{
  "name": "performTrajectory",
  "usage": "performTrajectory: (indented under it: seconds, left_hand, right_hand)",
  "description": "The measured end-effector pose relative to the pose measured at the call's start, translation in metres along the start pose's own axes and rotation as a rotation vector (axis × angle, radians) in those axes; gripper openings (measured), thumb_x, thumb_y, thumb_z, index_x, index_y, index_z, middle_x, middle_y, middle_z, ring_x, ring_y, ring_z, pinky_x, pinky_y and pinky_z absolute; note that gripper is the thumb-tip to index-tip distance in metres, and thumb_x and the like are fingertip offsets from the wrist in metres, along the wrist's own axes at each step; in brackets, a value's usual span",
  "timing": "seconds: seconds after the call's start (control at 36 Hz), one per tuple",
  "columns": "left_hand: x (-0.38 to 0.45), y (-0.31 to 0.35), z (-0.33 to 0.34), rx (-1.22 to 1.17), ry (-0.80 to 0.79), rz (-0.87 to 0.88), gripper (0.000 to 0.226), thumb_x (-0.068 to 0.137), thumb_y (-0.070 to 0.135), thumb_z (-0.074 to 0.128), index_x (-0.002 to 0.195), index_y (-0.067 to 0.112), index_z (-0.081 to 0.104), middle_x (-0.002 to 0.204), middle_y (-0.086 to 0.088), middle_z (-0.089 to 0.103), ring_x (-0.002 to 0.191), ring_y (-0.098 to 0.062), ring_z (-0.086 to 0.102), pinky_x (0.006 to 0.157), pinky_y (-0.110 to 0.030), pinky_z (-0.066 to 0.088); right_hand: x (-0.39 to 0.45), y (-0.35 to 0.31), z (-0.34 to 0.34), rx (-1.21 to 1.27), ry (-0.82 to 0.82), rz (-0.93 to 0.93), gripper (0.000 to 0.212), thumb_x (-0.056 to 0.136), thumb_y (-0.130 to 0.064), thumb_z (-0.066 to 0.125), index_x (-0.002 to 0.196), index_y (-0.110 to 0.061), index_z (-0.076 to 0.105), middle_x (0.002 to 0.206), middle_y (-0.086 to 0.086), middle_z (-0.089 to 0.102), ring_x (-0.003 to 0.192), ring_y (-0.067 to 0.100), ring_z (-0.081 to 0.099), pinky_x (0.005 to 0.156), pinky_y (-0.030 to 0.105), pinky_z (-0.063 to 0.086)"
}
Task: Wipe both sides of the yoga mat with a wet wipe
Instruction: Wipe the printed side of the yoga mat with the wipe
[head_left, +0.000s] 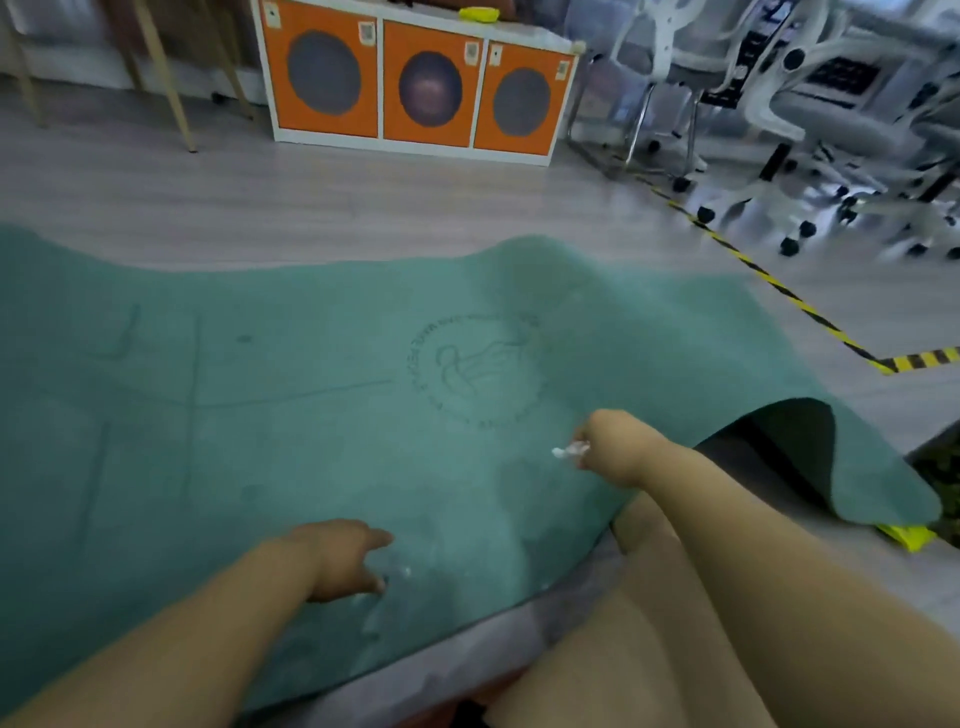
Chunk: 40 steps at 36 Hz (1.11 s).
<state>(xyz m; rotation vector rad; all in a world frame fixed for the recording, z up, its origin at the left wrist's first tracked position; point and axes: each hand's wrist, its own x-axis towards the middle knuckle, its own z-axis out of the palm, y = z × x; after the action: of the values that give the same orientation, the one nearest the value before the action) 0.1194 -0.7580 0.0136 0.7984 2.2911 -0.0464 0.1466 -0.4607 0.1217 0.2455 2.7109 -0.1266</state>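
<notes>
A teal-green yoga mat (291, 415) lies spread across the floor, printed with a round logo (475, 366) and thin guide lines. Its right end curls up and shows a dark underside (779, 447). My right hand (615, 447) hovers low over the mat just below the logo, shut on a small crumpled white wet wipe (569, 451) that sticks out to the left. My left hand (345, 558) rests on the mat near its front edge, fingers spread and pointing right, holding nothing. My bare knee (649, 525) touches the mat's front edge.
An orange-and-white cabinet (415, 83) with three round dark windows stands at the back. White office chairs (810, 119) on castors crowd the back right. Yellow-black tape (779, 286) runs across the grey wood floor. A yellow object (906, 535) lies under the mat's curled end.
</notes>
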Motion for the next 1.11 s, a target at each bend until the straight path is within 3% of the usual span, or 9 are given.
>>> performTrajectory:
  seconds: [0.06, 0.17, 0.25, 0.36, 0.53, 0.67, 0.78, 0.89, 1.11]
  left_hand:
    - [-0.005, -0.007, -0.002, 0.024, -0.006, -0.017, 0.067, 0.092, 0.052, 0.048, 0.149, 0.028, 0.023, 0.153, 0.0, 0.029, 0.139, -0.018, 0.029, 0.113, -0.03, 0.025]
    - [-0.014, -0.026, -0.008, 0.083, -0.026, -0.076, 0.064, 0.092, 0.052, 0.047, 0.148, 0.029, 0.025, 0.152, -0.001, 0.031, 0.138, -0.019, 0.031, 0.112, -0.033, 0.028]
    - [-0.016, -0.04, -0.015, 0.092, -0.03, -0.115, 0.064, 0.093, 0.052, 0.047, 0.148, 0.029, 0.025, 0.152, 0.0, 0.031, 0.138, -0.019, 0.031, 0.112, -0.033, 0.028]
    - [-0.012, -0.063, -0.017, 0.072, -0.02, -0.151, 0.063, 0.092, 0.053, 0.047, 0.147, 0.029, 0.027, 0.151, 0.0, 0.032, 0.137, -0.019, 0.033, 0.111, -0.032, 0.029]
    - [0.004, -0.098, -0.013, 0.029, -0.049, -0.192, 0.059, 0.093, 0.051, 0.045, 0.146, 0.029, 0.03, 0.148, -0.001, 0.035, 0.136, -0.02, 0.034, 0.11, -0.033, 0.031]
    - [0.031, -0.129, -0.012, -0.015, -0.026, -0.224, 0.057, 0.091, 0.051, 0.049, 0.143, 0.03, 0.035, 0.144, 0.001, 0.039, 0.131, -0.018, 0.041, 0.106, -0.032, 0.036]
    - [0.061, -0.144, -0.017, -0.049, 0.005, -0.231, 0.057, 0.09, 0.05, 0.051, 0.141, 0.027, 0.037, 0.14, -0.001, 0.04, 0.126, -0.021, 0.045, 0.103, -0.035, 0.039]
    - [0.09, -0.151, -0.021, -0.106, 0.063, -0.265, 0.058, 0.09, 0.05, 0.051, 0.141, 0.026, 0.035, 0.143, -0.003, 0.034, 0.126, -0.026, 0.043, 0.104, -0.035, 0.038]
    - [0.132, -0.164, -0.025, -0.215, 0.15, -0.431, 0.076, 0.09, 0.056, 0.047, 0.149, 0.038, 0.003, 0.157, -0.006, -0.014, 0.143, -0.036, 0.004, 0.113, -0.045, 0.02]
  right_hand:
    - [0.002, -0.005, 0.006, 0.037, 0.049, -0.018, 0.042, 0.094, -0.04, 0.051, 0.059, -0.019, 0.047, 0.061, 0.001, 0.045, 0.073, 0.025, 0.045, 0.063, 0.026, 0.032]
    - [0.009, -0.014, 0.02, 0.144, 0.092, -0.052, 0.031, 0.094, -0.039, 0.051, 0.087, -0.012, 0.065, 0.091, 0.01, 0.065, 0.088, 0.028, 0.058, 0.073, 0.033, 0.046]
    - [0.017, -0.019, 0.033, 0.184, 0.123, -0.045, 0.032, 0.093, -0.046, 0.05, 0.077, -0.019, 0.059, 0.089, 0.004, 0.065, 0.085, 0.026, 0.059, 0.075, 0.035, 0.049]
    - [0.034, -0.031, 0.047, 0.112, 0.121, -0.026, 0.014, 0.093, -0.027, 0.049, 0.083, -0.028, 0.059, 0.101, 0.005, 0.065, 0.091, 0.027, 0.059, 0.071, 0.031, 0.047]
    - [0.073, -0.055, 0.064, 0.105, 0.033, 0.018, 0.031, 0.093, -0.019, 0.04, 0.117, -0.022, 0.06, 0.117, 0.008, 0.06, 0.102, 0.029, 0.057, 0.082, 0.033, 0.048]
    - [0.113, -0.069, 0.077, 0.1, -0.051, -0.027, 0.044, 0.099, -0.029, 0.029, 0.141, -0.036, 0.038, 0.142, 0.004, 0.045, 0.127, 0.026, 0.044, 0.102, 0.039, 0.04]
    - [0.149, -0.076, 0.089, 0.017, -0.056, -0.042, 0.046, 0.098, -0.023, 0.029, 0.14, -0.043, 0.034, 0.135, 0.003, 0.052, 0.119, 0.026, 0.051, 0.096, 0.037, 0.045]
    - [0.193, -0.078, 0.097, 0.031, 0.032, 0.066, 0.032, 0.097, -0.029, 0.034, 0.127, -0.029, 0.047, 0.116, 0.011, 0.062, 0.102, 0.033, 0.058, 0.08, 0.036, 0.045]
    - [0.294, -0.075, 0.094, 0.154, 0.249, 0.219, 0.043, 0.097, -0.046, 0.035, 0.086, -0.01, 0.056, 0.096, 0.019, 0.062, 0.091, 0.038, 0.057, 0.071, 0.035, 0.04]
